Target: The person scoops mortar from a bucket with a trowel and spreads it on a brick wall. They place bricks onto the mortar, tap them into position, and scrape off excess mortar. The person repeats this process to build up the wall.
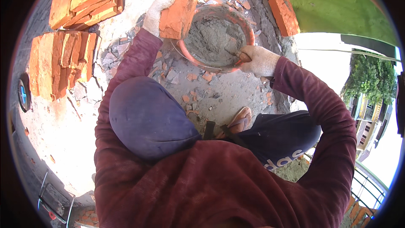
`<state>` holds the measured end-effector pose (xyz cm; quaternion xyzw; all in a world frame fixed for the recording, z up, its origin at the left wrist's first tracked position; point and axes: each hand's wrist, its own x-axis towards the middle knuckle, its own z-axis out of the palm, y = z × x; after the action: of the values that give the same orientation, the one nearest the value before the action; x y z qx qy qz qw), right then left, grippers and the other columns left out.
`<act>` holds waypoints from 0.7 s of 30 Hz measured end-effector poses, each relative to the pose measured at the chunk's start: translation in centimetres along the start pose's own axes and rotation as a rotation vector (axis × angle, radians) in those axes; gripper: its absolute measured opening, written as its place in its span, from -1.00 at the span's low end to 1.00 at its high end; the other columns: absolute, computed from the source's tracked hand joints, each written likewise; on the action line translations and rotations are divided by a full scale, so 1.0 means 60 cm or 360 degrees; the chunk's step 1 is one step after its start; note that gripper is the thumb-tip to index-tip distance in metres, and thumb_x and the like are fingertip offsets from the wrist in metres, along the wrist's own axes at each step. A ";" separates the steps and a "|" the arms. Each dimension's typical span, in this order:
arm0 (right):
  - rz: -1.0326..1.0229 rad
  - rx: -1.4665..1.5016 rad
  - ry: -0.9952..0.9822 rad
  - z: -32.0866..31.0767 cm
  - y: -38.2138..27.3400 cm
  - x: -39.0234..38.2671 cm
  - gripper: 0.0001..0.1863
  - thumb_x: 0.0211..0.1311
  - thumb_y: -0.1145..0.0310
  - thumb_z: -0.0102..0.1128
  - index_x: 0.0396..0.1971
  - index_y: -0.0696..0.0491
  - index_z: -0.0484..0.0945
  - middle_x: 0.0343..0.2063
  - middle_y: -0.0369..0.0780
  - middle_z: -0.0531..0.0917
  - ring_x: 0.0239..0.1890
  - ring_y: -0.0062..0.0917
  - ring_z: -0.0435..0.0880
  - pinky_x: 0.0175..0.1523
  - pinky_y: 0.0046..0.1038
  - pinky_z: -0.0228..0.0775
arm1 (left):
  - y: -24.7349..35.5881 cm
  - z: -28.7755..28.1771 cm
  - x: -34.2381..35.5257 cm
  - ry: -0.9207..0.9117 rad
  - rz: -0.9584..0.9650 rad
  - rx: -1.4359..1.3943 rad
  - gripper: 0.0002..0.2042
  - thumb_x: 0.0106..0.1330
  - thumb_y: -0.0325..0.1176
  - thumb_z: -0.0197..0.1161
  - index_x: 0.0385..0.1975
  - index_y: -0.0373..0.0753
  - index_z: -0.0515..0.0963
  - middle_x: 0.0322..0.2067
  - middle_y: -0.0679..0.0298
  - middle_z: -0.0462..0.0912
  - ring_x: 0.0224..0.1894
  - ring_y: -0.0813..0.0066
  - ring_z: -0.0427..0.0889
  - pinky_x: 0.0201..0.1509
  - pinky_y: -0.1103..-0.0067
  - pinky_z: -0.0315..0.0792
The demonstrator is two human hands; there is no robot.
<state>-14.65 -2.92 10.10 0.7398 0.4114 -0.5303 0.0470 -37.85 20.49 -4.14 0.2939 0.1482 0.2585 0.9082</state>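
My left hand (155,16), in a pale work glove, grips an orange brick (176,17) by its left side, holding it over the left rim of a round orange bucket (250,33). Wet grey mortar (213,38) fills much of the bucket. At the bucket's right rim, my gloved right hand (260,60) is closed around the brown handle of a trowel (244,56). The blade is hard to make out against the mortar. A thin wire bail (179,52) hangs along the bucket's near left side.
Two stacks of orange bricks, a far one (84,0) and a nearer one (59,63), stand to the left. Single bricks (284,14) lie at the right beside a green surface (337,4). Broken brick chips (192,77) litter the ground before my sandalled foot (240,120).
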 end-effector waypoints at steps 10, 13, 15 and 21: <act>-0.0578 0.0153 0.0075 -0.003 0.128 0.000 -0.56 0.11 0.35 0.32 0.02 0.09 0.50 -0.38 -0.22 0.57 -0.38 -0.40 0.64 -0.29 -0.32 0.57 | 0.061 0.014 -0.047 -0.0151 0.0680 0.0277 -0.46 0.51 -0.15 0.02 0.34 -0.43 0.35 0.28 -0.07 0.51 0.28 0.10 0.57 0.37 0.22 0.47; -0.0866 0.0036 0.0219 -0.021 0.205 -0.052 -0.44 0.04 0.28 0.42 0.06 0.11 0.48 -0.29 -0.14 0.57 -0.13 -0.27 0.59 0.08 -0.22 0.44 | 0.098 0.049 -0.072 0.0577 0.0893 0.1096 -0.47 0.53 -0.17 0.03 0.35 -0.41 0.32 0.31 -0.07 0.46 0.31 0.10 0.53 0.40 0.23 0.43; -0.0841 0.0203 0.0235 -0.023 0.261 -0.110 -0.45 0.06 0.28 0.43 0.06 0.12 0.48 -0.28 -0.15 0.57 -0.21 -0.30 0.61 -0.04 -0.25 0.49 | 0.138 0.075 -0.096 0.0594 0.0779 0.0897 -0.46 0.54 -0.16 0.02 0.38 -0.39 0.29 0.34 -0.07 0.41 0.33 0.09 0.48 0.43 0.23 0.39; 0.0047 0.0586 0.0590 0.003 0.385 -0.264 -0.46 0.17 0.37 0.35 0.16 0.15 0.47 -0.32 -0.27 0.56 -0.32 -0.51 0.66 -0.29 -0.46 0.56 | 0.221 0.165 -0.177 0.0263 0.0295 0.0144 -0.44 0.58 -0.15 0.00 0.46 -0.31 0.18 0.42 -0.04 0.27 0.42 0.04 0.34 0.52 0.22 0.26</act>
<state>-1.13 -27.04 14.57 0.8264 0.2986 -0.4509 -0.1570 -47.49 19.25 12.94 0.3248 0.2063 0.3578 0.8508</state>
